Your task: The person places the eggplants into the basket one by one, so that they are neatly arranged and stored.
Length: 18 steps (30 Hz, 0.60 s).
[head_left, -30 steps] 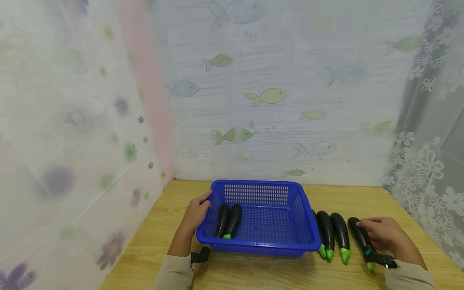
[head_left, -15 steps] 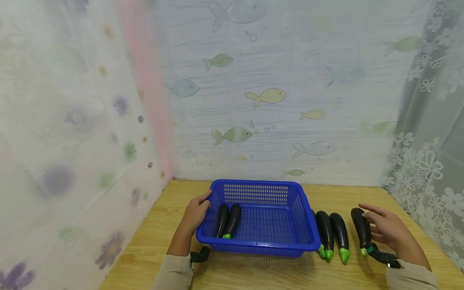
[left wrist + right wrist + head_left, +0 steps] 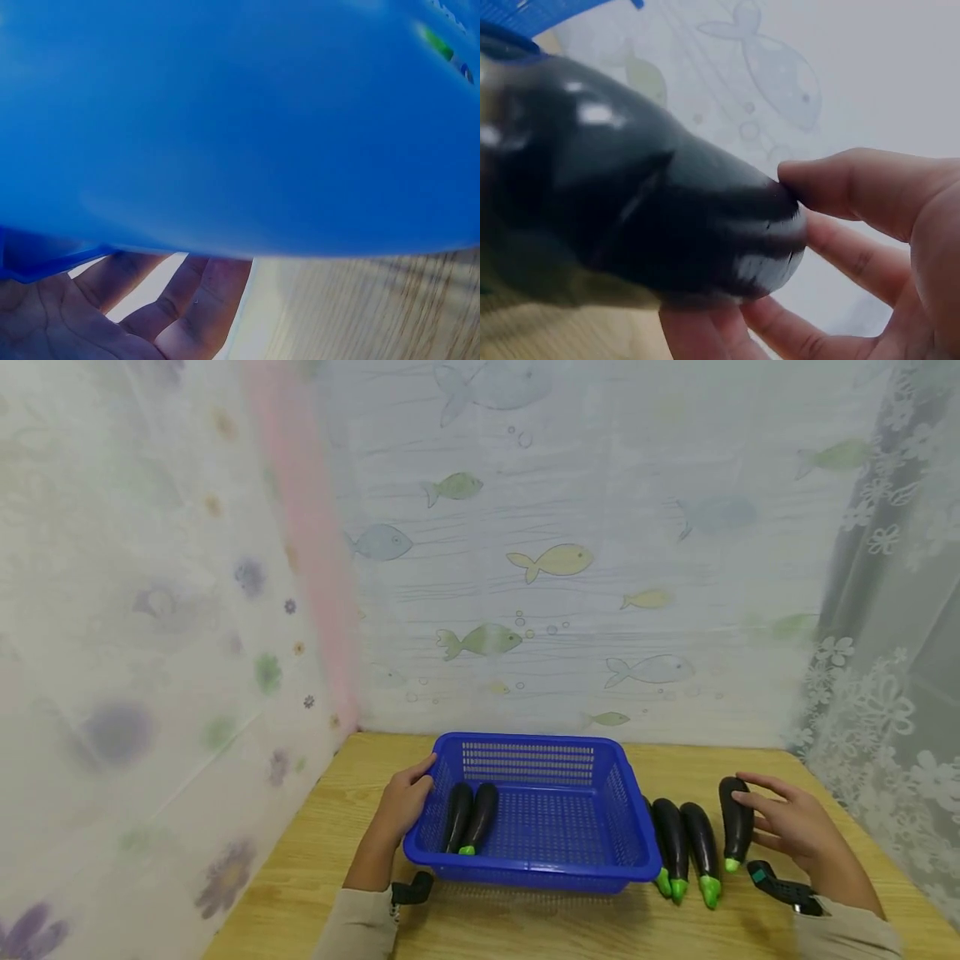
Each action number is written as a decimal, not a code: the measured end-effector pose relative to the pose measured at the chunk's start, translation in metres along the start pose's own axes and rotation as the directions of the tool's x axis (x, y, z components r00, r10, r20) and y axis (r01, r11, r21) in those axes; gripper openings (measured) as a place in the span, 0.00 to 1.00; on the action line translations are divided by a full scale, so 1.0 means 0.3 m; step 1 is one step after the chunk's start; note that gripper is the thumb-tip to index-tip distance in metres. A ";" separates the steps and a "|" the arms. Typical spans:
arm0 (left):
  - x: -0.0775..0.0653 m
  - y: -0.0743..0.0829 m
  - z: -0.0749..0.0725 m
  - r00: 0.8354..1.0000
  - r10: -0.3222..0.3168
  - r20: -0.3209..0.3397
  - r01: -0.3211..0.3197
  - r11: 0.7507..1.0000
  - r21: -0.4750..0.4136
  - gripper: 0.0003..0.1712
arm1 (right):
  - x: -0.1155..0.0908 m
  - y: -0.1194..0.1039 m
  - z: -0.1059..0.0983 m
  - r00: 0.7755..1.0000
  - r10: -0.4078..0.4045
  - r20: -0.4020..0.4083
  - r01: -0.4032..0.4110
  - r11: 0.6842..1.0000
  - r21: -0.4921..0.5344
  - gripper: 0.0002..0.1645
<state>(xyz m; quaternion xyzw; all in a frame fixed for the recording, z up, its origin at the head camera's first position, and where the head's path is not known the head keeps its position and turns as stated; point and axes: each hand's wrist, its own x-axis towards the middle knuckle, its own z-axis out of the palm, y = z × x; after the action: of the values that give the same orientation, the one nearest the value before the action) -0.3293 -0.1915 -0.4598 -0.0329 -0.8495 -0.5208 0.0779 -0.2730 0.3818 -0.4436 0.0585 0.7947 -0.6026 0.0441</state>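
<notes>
In the head view my right hand (image 3: pixel 798 827) pinches a dark eggplant (image 3: pixel 737 823) near its rounded end, with the green stem end hanging lowest above the table. The right wrist view shows the thumb (image 3: pixel 847 184) on one side of its glossy skin and fingers on the other. My left hand (image 3: pixel 405 806) grips the left rim of a blue plastic basket (image 3: pixel 532 865). Close up, the basket's blue wall (image 3: pixel 225 135) fills most of the left wrist view, with the fingers below it. Two eggplants (image 3: pixel 483 817) lie side by side inside, at the basket's left.
Right of the basket, several eggplants lie in a row on the wooden table (image 3: pixel 525 927), among them one eggplant (image 3: pixel 701 852) nearest my right hand. The basket wall partly hides the leftmost. Behind the table hangs a fish-patterned curtain (image 3: pixel 562 610).
My right hand has picked the rightmost eggplant up off the table, raised it and brought it slightly left, more upright than before. My left hand and the basket have stayed almost in place.
</notes>
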 end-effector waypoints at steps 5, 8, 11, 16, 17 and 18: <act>0.007 0.000 0.010 1.000 0.000 0.001 0.000 1.000 0.005 0.32 | -0.006 -0.028 0.020 0.999 -0.043 -0.009 0.043 0.998 -0.052 0.48; 0.011 -0.001 0.010 1.000 0.004 0.011 -0.004 1.000 -0.006 0.32 | 0.000 -0.043 0.034 0.998 -0.061 -0.017 0.059 0.996 -0.069 0.50; 0.011 -0.002 0.012 1.000 0.011 0.009 -0.011 1.000 -0.012 0.31 | 0.007 -0.062 0.048 0.997 -0.075 -0.018 0.074 0.995 -0.068 0.51; 0.008 -0.011 0.013 1.000 0.024 -0.001 -0.024 1.000 -0.004 0.31 | 0.020 -0.107 0.083 0.994 -0.109 -0.010 0.108 0.991 -0.076 0.51; 0.007 -0.012 0.013 1.000 0.023 -0.002 -0.023 1.000 0.001 0.31 | 0.023 -0.115 0.092 0.993 -0.115 -0.009 0.114 0.991 -0.076 0.51; 0.007 -0.013 0.013 1.000 0.027 -0.002 -0.027 1.000 0.004 0.31 | 0.027 -0.124 0.101 0.993 -0.120 -0.008 0.119 0.990 -0.076 0.51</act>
<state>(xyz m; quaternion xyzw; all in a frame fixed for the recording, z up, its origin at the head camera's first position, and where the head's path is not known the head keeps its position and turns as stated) -0.3322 -0.1900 -0.4646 -0.0434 -0.8500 -0.5179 0.0859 -0.2865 0.3429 -0.4176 0.0126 0.8191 -0.5736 0.0050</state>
